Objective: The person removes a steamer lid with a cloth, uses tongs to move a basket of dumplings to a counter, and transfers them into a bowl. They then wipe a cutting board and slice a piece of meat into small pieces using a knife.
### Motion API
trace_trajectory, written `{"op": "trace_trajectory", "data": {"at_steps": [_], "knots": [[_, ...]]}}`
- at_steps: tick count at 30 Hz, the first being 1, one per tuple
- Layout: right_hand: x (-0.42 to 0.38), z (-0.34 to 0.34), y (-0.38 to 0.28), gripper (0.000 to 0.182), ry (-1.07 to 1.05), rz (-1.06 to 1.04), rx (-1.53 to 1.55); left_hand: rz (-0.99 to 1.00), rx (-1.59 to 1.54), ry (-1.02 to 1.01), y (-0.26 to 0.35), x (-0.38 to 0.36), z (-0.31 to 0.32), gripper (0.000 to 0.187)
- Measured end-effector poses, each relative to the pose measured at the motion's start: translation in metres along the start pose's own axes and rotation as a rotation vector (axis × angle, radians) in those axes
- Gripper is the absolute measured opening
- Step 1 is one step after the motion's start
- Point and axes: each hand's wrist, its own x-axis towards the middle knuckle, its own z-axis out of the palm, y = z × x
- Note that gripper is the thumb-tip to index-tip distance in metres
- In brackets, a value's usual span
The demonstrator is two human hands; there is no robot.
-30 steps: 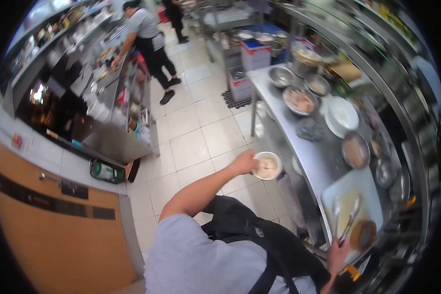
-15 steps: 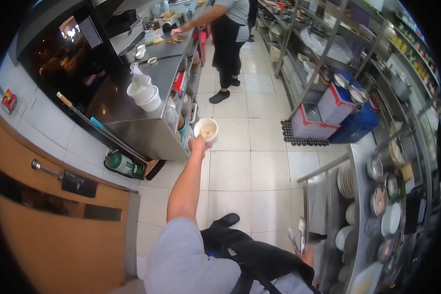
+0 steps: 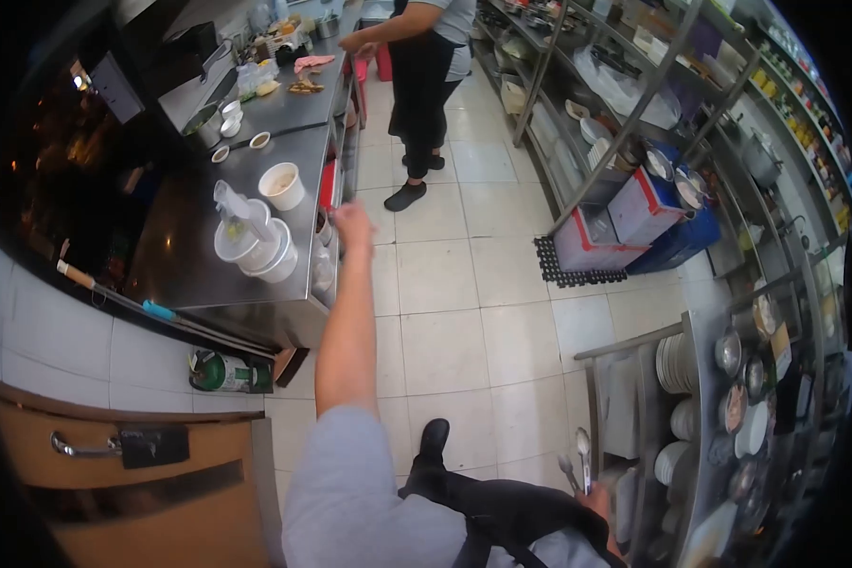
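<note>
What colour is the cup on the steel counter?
White; the cup shows best in the head view.

A single head-worn fisheye view looks steeply down and forward over the wearer's grey shoulder along a tiled kitchen aisle; the left hand (image 3: 353, 223) reaches far ahead, the steel counter (image 3: 194, 260) just left of it, shelving racks (image 3: 634, 123) well right

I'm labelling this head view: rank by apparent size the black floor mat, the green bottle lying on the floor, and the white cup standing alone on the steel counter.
1. Black floor mat
2. Green bottle
3. White cup, though it sits farther from the camera, so its true size is unsure.
</note>
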Motion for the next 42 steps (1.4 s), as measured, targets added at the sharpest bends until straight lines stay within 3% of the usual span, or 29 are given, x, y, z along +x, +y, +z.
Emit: {"op": "trace_trajectory", "data": {"at_steps": [2, 3, 4, 5, 6, 7, 8, 9, 12, 15, 17, 18, 19, 21, 22, 24, 25, 26, 27, 28, 30, 33, 34, 36, 37, 38, 40, 42], "knots": [[0.014, 0.012, 0.011, 0.023, -0.081, 0.026, -0.019, 0.165, 0.296, -0.214, -0.067, -0.071, 0.029, 0.029], [0.008, 0.009, 0.007, 0.027, -0.162, 0.061, -0.045, 0.298, 0.608, -0.364, -0.038, -0.158, 0.044, 0.037], [0.015, 0.007, 0.004, 0.033, -0.319, 0.265, 0.012, 0.359, 0.565, -0.618, -0.043, -0.224, 0.053, 0.043], [0.019, 0.006, 0.002, 0.039, -0.408, 0.274, 0.050, 0.400, 0.564, -0.924, -0.048, -0.282, 0.057, 0.052], [0.020, 0.010, 0.004, 0.044, -0.432, 0.140, 0.048, 0.705, 0.588, -1.198, -0.058, -0.332, 0.060, 0.061], [0.023, 0.018, 0.009, 0.043, -0.455, 0.128, 0.078, 0.840, 0.514, -1.486, -0.052, -0.380, 0.065, 0.071], [0.016, -0.001, -0.015, 0.041, -0.497, 0.300, 0.251, 1.028, 0.578, -1.684, -0.028, -0.429, 0.073, 0.075], [0.007, -0.010, -0.022, 0.038, -0.412, 0.249, 0.396, 1.262, 0.617, -1.845, -0.003, -0.471, 0.081, 0.078], [-0.014, -0.032, -0.020, 0.033, -0.357, 0.253, 1.002, 1.455, 0.497, -2.133, 0.011, -0.570, 0.104, 0.083], [-0.051, -0.067, 0.023, 0.031, -0.289, 0.233, 1.337, 1.718, 0.604, -2.072, 0.005, -0.653, 0.122, 0.081], [-0.082, -0.085, 0.068, 0.034, -0.292, 0.247, 1.491, 1.749, 0.557, -2.092, -0.014, -0.708, 0.138, 0.054], [-0.080, -0.074, 0.100, 0.034, -0.255, 0.240, 1.524, 1.791, 0.534, -2.114, -0.027, -0.723, 0.149, 0.054], [-0.086, -0.062, 0.143, 0.035, -0.005, 0.160, 1.474, 1.720, 0.550, -2.132, -0.037, -0.748, 0.154, 0.044], [-0.124, -0.071, 0.206, 0.038, 0.379, 0.189, 1.328, 1.499, 0.498, -2.157, -0.060, -0.789, 0.160, 0.027], [-0.150, -0.107, 0.246, 0.039, 0.514, 0.287, 1.246, 1.531, 0.482, -2.180, -0.064, -0.805, 0.161, 0.027], [-0.149, -0.123, 0.372, 0.041, 0.978, 0.445, 0.723, 1.309, 0.804, -2.171, -0.071, -0.838, 0.163, 0.031], [-0.173, -0.160, 0.395, 0.045, 1.060, 0.697, 0.566, 1.337, 0.795, -2.189, -0.075, -0.852, 0.163, 0.031], [-0.177, -0.176, 0.436, 0.053, 1.212, 0.775, 0.463, 1.237, 0.838, -2.217, -0.077, -0.861, 0.160, 0.036], [-0.185, -0.197, 0.471, 0.058, 1.173, 0.846, 0.312, 1.141, 0.880, -2.235, -0.080, -0.869, 0.160, 0.041], [-0.186, -0.205, 0.503, 0.058, 1.186, 0.857, 0.323, 1.152, 0.877, -2.264, -0.085, -0.879, 0.163, 0.043], [-0.179, -0.210, 0.562, 0.053, 1.066, 0.990, 0.044, 1.166, 0.736, -2.359, -0.083, -0.906, 0.172, 0.041], [-0.162, -0.200, 0.608, 0.016, 1.218, 0.854, 0.076, 1.165, 0.916, -2.469, -0.091, -0.956, 0.199, 0.040], [-0.168, -0.199, 0.601, 0.013, 1.346, 0.735, 0.096, 1.202, 0.894, -2.570, -0.110, -0.964, 0.209, 0.040], [-0.198, -0.200, 0.568, 0.012, 1.235, 0.765, 0.382, 0.823, 0.806, -2.674, -0.173, -0.993, 0.241, 0.035], [-0.206, -0.170, 0.568, 0.012, 1.433, 0.714, 0.105, 0.804, 0.711, -2.732, -0.193, -1.015, 0.250, 0.034], [-0.228, -0.153, 0.554, 0.016, 1.304, 0.832, 0.309, 0.782, 0.614, -2.788, -0.212, -1.037, 0.257, 0.032], [-0.299, -0.134, 0.494, 0.019, 1.428, 0.845, 0.150, 0.813, 0.603, -2.899, -0.225, -1.101, 0.258, 0.031], [-0.358, -0.093, 0.464, 0.022, 1.335, 1.177, 0.216, 0.875, 0.608, -2.992, -0.226, -1.157, 0.252, 0.031]]}}
